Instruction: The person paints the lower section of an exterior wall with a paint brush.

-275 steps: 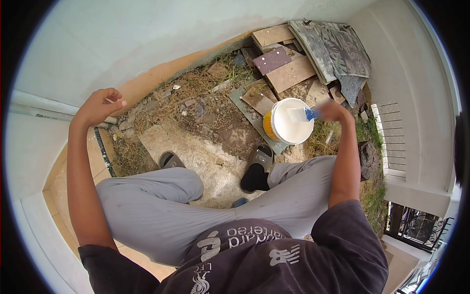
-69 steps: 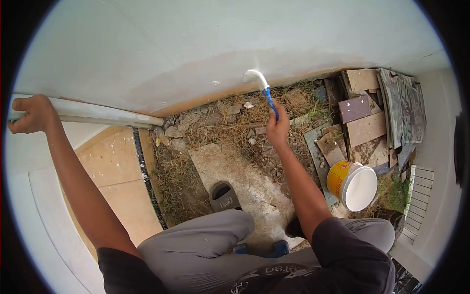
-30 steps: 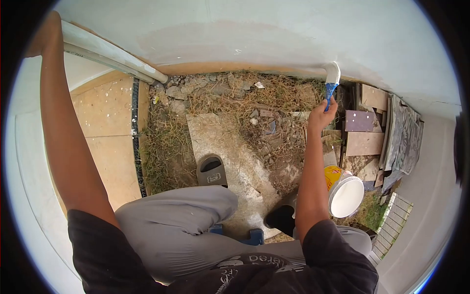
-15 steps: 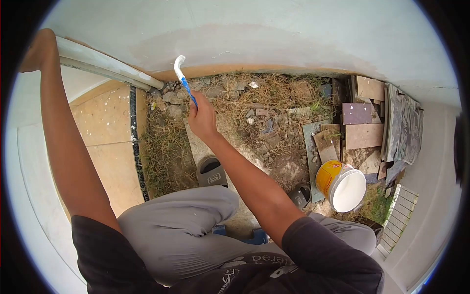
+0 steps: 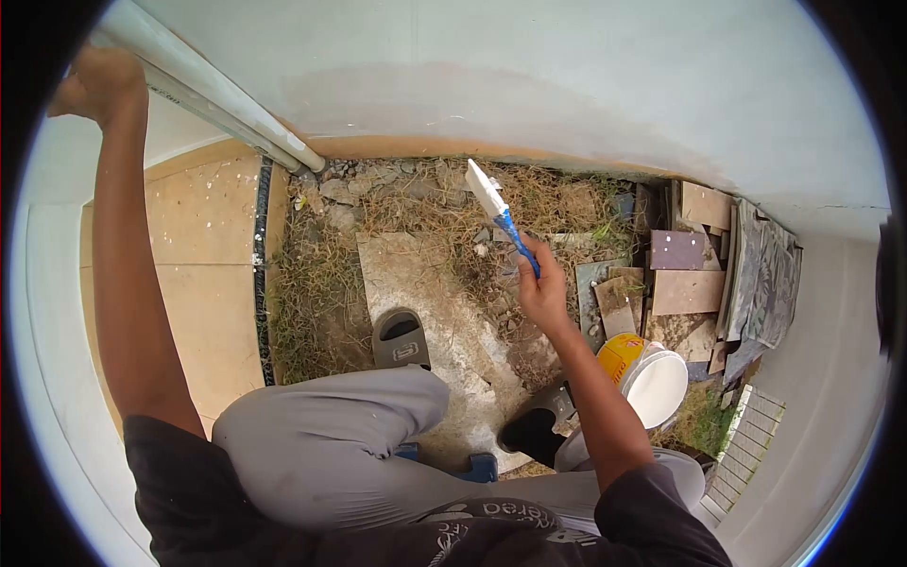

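My right hand (image 5: 546, 291) is closed round the blue handle of a paintbrush (image 5: 508, 227), its bristles white with paint and pointing up and left. The brush is over the littered ground, apart from the wall (image 5: 567, 94). Below and right of that hand stands a paint bucket (image 5: 658, 387) with a yellow label and white inside; my forearm passes just left of it. At the upper left my left hand (image 5: 106, 83) is raised beside white pipes (image 5: 222, 85), fingers curled; what they grip is at the dark edge of view and cannot be made out.
Stacked tiles and boards (image 5: 690, 291) lean at the right. Rubble and dry grass (image 5: 425, 203) line the wall's foot. A grey slipper (image 5: 401, 338) is on a concrete slab (image 5: 453, 378). Tan tiled floor (image 5: 208, 312) lies left, and a metal grate (image 5: 753, 439) lower right.
My right hand has carried the paintbrush away from the wall, rightwards and down toward the bucket. My left hand stays raised at the upper left. The view has shifted slightly.
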Available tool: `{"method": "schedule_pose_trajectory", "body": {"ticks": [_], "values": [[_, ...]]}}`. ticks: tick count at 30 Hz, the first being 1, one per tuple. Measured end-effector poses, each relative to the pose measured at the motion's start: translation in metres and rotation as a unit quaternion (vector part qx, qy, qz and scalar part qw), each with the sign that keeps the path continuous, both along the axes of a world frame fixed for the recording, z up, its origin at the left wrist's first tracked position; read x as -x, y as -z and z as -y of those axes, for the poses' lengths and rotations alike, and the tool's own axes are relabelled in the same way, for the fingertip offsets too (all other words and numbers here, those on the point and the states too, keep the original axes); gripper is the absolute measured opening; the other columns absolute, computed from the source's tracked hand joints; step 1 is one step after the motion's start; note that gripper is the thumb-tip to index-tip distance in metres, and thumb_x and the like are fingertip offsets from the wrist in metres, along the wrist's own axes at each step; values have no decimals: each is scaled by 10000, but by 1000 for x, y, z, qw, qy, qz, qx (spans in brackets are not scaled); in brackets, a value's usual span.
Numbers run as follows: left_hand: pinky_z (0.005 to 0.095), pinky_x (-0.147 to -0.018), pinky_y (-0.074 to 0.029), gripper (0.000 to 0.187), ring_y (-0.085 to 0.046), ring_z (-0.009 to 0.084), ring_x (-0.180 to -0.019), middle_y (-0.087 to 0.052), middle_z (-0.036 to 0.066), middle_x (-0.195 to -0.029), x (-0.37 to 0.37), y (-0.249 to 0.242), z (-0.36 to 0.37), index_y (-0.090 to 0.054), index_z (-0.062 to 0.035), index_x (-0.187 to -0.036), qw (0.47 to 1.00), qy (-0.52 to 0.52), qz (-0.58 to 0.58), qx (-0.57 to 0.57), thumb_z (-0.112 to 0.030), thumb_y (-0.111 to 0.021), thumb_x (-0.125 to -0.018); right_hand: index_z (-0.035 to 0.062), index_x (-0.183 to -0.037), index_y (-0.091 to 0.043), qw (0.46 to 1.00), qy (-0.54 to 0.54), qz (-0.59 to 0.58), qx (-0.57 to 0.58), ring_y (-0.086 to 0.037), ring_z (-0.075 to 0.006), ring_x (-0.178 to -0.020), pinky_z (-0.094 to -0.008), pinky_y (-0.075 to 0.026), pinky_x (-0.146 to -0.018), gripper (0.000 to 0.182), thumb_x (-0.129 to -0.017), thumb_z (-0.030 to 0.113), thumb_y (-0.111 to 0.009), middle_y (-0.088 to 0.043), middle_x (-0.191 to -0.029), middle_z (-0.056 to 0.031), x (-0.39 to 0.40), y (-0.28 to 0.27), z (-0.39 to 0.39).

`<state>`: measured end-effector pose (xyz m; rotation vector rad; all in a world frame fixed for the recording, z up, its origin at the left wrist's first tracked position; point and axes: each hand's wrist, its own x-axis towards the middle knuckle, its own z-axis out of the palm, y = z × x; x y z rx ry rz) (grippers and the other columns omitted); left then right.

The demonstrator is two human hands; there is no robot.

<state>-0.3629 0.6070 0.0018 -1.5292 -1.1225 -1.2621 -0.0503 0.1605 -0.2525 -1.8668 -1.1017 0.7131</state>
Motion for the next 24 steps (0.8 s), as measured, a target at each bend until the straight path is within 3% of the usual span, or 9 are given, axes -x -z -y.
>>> {"method": "schedule_pose_trajectory", "body": {"ticks": [1,2,3,4,5,7,12,22,24], "values": [[364,-981,-428,246,-558,287,-1107,-509,244,-1218,2,23,14,-570,41,-1132,997,-75,-2,23,-46,-563,-902,42,-1273,-565,999,19,-12,28,-600,-171,-761,-320,-474,-674,295,-981,62,-530,-631,-890,-97,-15,-10,21],[321,-941,-441,202,-565,231,-1056,-546,187,-1180,-16,45,49,-593,28,-1102,963,178,174,100,-54,-581,-918,30,-1271,-563,998,40,-19,41,-590,-152,-799,-304,-473,-716,289,-987,73,-527,-627,-918,-78,-28,-22,42],[279,-901,-455,159,-573,174,-1004,-584,130,-1143,-41,69,86,-617,16,-1072,831,411,338,164,-63,-599,-935,19,-1269,-561,997,58,-22,51,-579,-132,-837,-287,-472,-757,285,-994,84,-524,-624,-946,-60,-43,-33,59],[197,-735,-423,134,-539,72,-855,-624,47,-972,-50,105,104,-645,-6,-974,746,493,375,245,-130,-665,-927,7,-1278,-555,997,69,9,46,-517,-94,-812,-251,-433,-741,300,-1006,130,-528,-584,-921,-20,-55,-40,76],[200,-699,-427,102,-525,48,-771,-626,-7,-863,-66,138,124,-658,-21,-961,715,480,369,351,-117,-664,-929,-4,-1287,-549,995,78,40,41,-455,-56,-788,-214,-394,-725,324,-1018,176,-533,-545,-897,20,-66,-48,94],[190,-638,-413,142,-504,26,-703,-620,-38,-812,-102,200,157,-702,-26,-967,614,422,412,525,-159,-690,-921,-9,-1267,-555,992,106,26,71,-542,-118,-950,-272,-433,-881,292,-999,90,-495,-609,-1023,-55,-81,-80,124],[212,-588,-413,135,-462,41,-621,-552,-50,-766,-170,285,182,-701,-80,-938,322,326,518,723,-203,-731,-889,26,-1300,-526,977,209,13,38,-360,-5,-612,-185,-287,-536,338,-1027,225,-534,-497,-787,56,-80,-102,180],[220,-596,-398,130,-446,49,-613,-535,-63,-747,-235,300,172,-633,-133,-895,162,319,632,688,-186,-748,-870,38,-1310,-511,979,203,-34,18,-387,-19,-667,-182,-334,-611,338,-1028,222,-536,-505,-836,42,-72,-82,157],[219,-604,-394,123,-444,49,-615,-537,-66,-744,-236,298,167,-635,-138,-888,152,347,632,676,-184,-747,-869,1,-1274,-542,976,213,-49,22,-446,-41,-816,-201,-376,-727,311,-1028,191,-534,-542,-916,28,-74,-81,157]]}}
